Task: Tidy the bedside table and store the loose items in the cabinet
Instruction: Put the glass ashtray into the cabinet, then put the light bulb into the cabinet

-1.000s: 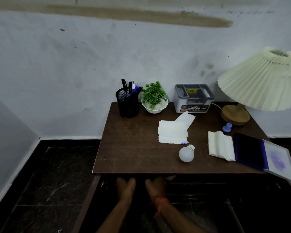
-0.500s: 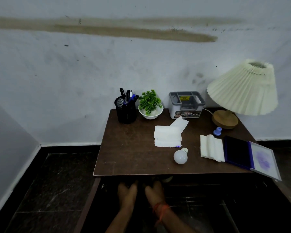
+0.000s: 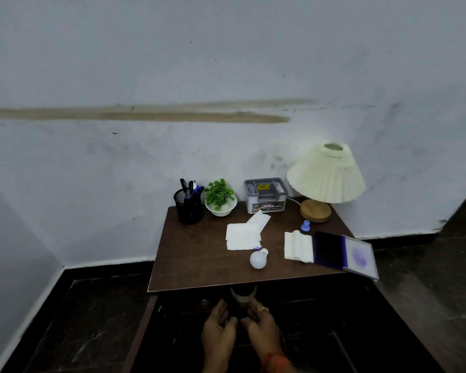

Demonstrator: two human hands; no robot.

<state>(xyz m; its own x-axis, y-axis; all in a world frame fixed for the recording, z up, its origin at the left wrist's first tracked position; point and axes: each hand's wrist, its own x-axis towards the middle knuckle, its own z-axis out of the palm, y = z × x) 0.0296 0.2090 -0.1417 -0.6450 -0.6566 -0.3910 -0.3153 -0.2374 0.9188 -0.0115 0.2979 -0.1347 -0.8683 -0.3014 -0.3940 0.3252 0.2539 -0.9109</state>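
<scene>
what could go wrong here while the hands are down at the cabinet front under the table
The light bulb lies loose on its side near the front edge of the table; a knock from below could roll it off. The open ink pad overhangs the right front corner, so it might tip or fall. Both hands, left hand and right hand, work in deep shadow, where a grip is hard to judge.

A dark wooden table (image 3: pixel 199 254) stands against the wall, right of centre in the frame. Along its back edge sit a pen cup (image 3: pixel 189 208), a plant bowl (image 3: pixel 220 204), a grey box (image 3: pixel 265 195) and a lamp (image 3: pixel 324 181). Nearer lie papers (image 3: pixel 244 236), a bulb (image 3: pixel 258 259), a cloth (image 3: pixel 297 246), a blue stamp (image 3: pixel 305 226) and an open ink pad (image 3: pixel 343 254).
</scene>
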